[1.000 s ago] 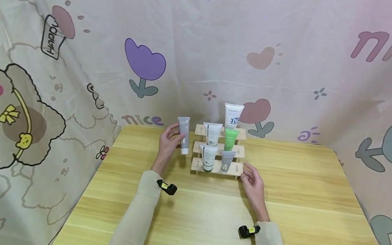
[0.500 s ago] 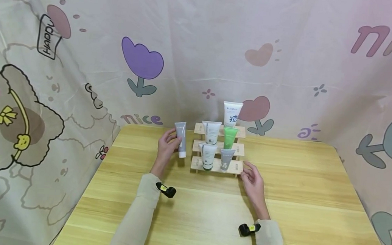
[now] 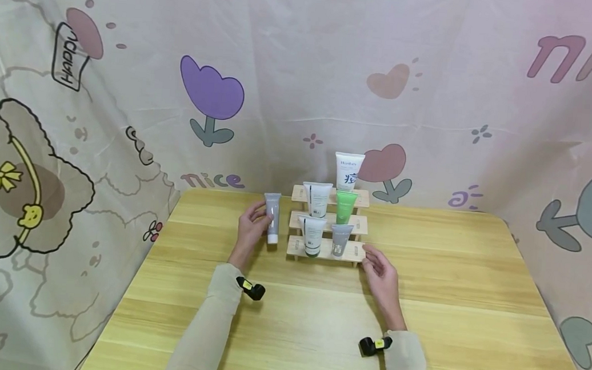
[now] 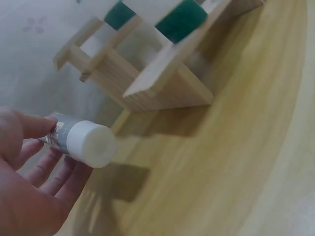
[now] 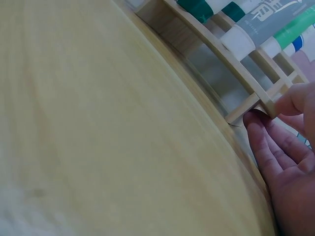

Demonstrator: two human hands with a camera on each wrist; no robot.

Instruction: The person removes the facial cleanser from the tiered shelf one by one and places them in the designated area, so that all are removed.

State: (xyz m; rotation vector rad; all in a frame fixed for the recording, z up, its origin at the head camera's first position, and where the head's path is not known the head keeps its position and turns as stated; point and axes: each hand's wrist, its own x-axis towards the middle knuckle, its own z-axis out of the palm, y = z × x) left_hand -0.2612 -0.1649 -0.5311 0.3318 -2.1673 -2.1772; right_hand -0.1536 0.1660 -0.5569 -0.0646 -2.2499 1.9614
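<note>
One grey tube [image 3: 275, 209] was pinched in the left hand [image 3: 252, 228], its long side up and down, white cap [image 3: 273, 239] low. It was just left of the wooden stand [image 3: 326, 249]. The right hand [image 3: 382, 273], farther from the tube, pinched the stand's low front right corner.

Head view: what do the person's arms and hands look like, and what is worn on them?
The left sleeve and right sleeve are plain, light beige and long, ending near the wrists. The left wrist camera and right wrist camera are small and black, each with a yellow label too small to read. The left hand and right hand wear no gloves.
</note>
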